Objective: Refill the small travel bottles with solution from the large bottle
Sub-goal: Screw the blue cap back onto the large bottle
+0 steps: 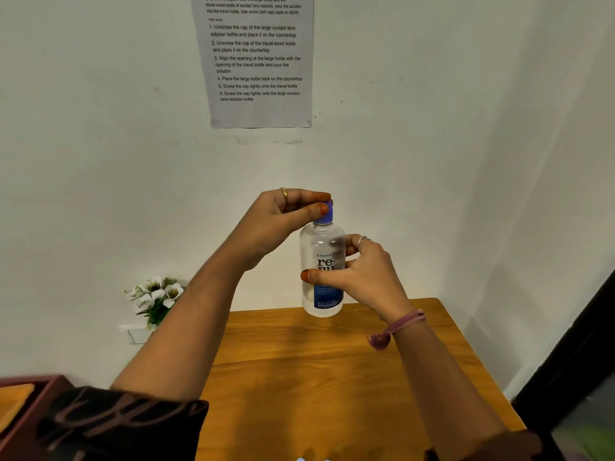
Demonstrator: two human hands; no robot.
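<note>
Patterned dark sleeve (126, 424) nearest on the left forearm, wooden table (316, 377) beneath both wrists, right hand (362, 274) clamped round the large bottle (322, 271) held upright above the table, left hand (283, 221) above it, fingertips pinched on the blue cap (326, 212), white flowers (154, 299) left of the left forearm.

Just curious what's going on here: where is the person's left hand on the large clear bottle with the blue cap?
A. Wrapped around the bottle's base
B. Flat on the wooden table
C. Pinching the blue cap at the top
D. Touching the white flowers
C: the left hand pinches the blue cap of the large clear bottle, while the right hand grips its body.
</note>
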